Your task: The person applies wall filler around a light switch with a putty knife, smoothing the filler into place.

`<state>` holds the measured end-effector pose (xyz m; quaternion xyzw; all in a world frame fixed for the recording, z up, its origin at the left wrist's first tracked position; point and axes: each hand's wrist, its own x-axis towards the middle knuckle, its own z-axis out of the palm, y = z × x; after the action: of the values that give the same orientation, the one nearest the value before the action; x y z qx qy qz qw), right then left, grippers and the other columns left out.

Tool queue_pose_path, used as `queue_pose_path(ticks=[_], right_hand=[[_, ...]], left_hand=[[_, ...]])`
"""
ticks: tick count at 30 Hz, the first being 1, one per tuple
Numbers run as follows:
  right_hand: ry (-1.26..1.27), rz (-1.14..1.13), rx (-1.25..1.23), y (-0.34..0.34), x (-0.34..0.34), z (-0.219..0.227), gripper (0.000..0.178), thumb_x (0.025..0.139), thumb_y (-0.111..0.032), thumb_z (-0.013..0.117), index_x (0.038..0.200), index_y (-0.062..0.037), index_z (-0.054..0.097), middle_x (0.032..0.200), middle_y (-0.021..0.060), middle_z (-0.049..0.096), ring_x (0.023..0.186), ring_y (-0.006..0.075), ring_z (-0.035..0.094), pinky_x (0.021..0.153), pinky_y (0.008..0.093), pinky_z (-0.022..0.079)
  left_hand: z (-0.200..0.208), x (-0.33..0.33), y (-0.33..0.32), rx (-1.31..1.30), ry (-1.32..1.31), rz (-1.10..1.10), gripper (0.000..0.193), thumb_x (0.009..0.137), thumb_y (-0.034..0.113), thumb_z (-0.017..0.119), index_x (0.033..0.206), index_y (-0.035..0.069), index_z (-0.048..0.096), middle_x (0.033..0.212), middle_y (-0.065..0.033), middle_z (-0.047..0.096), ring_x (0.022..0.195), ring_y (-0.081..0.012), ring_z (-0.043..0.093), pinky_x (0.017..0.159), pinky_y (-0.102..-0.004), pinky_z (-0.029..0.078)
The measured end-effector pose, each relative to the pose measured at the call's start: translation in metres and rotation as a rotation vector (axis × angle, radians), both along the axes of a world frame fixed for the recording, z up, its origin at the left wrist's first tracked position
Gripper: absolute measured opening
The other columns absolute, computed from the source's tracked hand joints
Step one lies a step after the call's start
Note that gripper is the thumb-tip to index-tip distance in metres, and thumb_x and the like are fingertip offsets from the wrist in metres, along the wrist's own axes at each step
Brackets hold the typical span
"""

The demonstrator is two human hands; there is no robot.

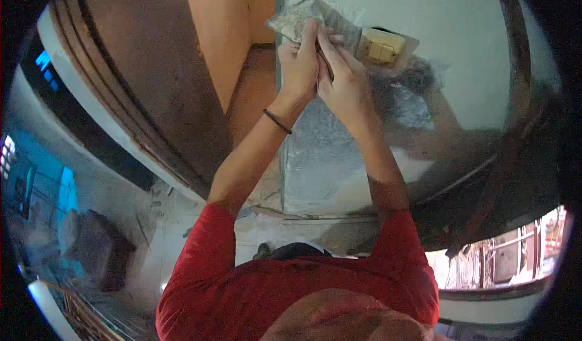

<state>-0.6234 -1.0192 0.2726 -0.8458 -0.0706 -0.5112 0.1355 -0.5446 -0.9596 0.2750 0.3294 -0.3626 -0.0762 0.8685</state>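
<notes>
In the head view, my red shirt (242,286) fills the lower middle of the frame, nearest the camera. My forearms reach to the top centre, where a pale, speckled flat piece (295,23) stands at the edge of the grey-smeared wall (321,153), left of a cream switch (381,51). My left grip (298,68) looks clamped on the piece's lower part; my right grip (344,86) lies against it, fingers extended, and I cannot tell whether it is closed on anything.

I judge the piece light, thin and fairly stiff, perhaps slippery with dust, its corners likely to chip. The lower edge seems the best hold, thumb and fingers on opposite faces. My fingers cover that edge, so its full outline, underside and material are hidden; whether it touches the wall is hard to make out.
</notes>
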Motion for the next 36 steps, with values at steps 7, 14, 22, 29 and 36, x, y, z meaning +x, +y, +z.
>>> queue_pose_path(ticks=[7, 14, 22, 29, 36], right_hand=[[-0.012, 0.055, -0.063, -0.019, 0.000, 0.000, 0.050, 0.082, -0.007, 0.054, 0.131, -0.0070, 0.044, 0.099, 0.0225, 0.059, 0.082, 0.0397, 0.060, 0.068, 0.0454, 0.050], [-0.010, 0.068, -0.104, -0.010, -0.016, -0.003, 0.044, 0.083, -0.011, 0.053, 0.127, -0.0053, 0.049, 0.096, 0.0208, 0.060, 0.078, 0.0392, 0.060, 0.066, 0.0446, 0.050], [0.012, 0.054, -0.108, -0.007, -0.017, -0.009, 0.047, 0.081, -0.009, 0.054, 0.127, -0.0055, 0.048, 0.099, 0.0215, 0.060, 0.083, 0.0401, 0.059, 0.070, 0.0450, 0.050], [-0.028, 0.100, -0.044, 0.002, -0.011, -0.007, 0.050, 0.078, -0.007, 0.054, 0.128, -0.0058, 0.047, 0.101, 0.0236, 0.060, 0.089, 0.0415, 0.058, 0.074, 0.0454, 0.049], [-0.052, 0.100, 0.005, 0.017, -0.014, -0.001, 0.045, 0.079, -0.006, 0.054, 0.125, -0.0032, 0.050, 0.097, 0.0250, 0.060, 0.085, 0.0416, 0.059, 0.073, 0.0465, 0.048]], left_hand=[[-0.002, -0.011, -0.015, -0.101, 0.073, 0.098, 0.033, 0.095, 0.026, 0.048, 0.090, -0.004, 0.062, 0.081, -0.0119, 0.066, 0.071, -0.0153, 0.062, 0.064, -0.0266, 0.051], [-0.014, -0.025, -0.008, -0.115, 0.144, 0.049, 0.033, 0.094, 0.027, 0.050, 0.092, -0.005, 0.060, 0.086, -0.0140, 0.066, 0.077, -0.0176, 0.063, 0.069, -0.0290, 0.052], [-0.011, -0.033, 0.002, -0.123, 0.153, 0.051, 0.033, 0.094, 0.028, 0.051, 0.092, -0.004, 0.060, 0.085, -0.0129, 0.065, 0.076, -0.0183, 0.063, 0.068, -0.0298, 0.053], [-0.007, -0.020, 0.005, -0.099, 0.133, 0.064, 0.037, 0.093, 0.031, 0.053, 0.086, -0.005, 0.062, 0.080, -0.0135, 0.066, 0.067, -0.0153, 0.061, 0.061, -0.0270, 0.051], [0.000, -0.024, 0.014, -0.110, 0.114, 0.075, 0.038, 0.094, 0.028, 0.050, 0.084, -0.006, 0.061, 0.078, -0.0148, 0.066, 0.068, -0.0170, 0.062, 0.060, -0.0288, 0.051]])
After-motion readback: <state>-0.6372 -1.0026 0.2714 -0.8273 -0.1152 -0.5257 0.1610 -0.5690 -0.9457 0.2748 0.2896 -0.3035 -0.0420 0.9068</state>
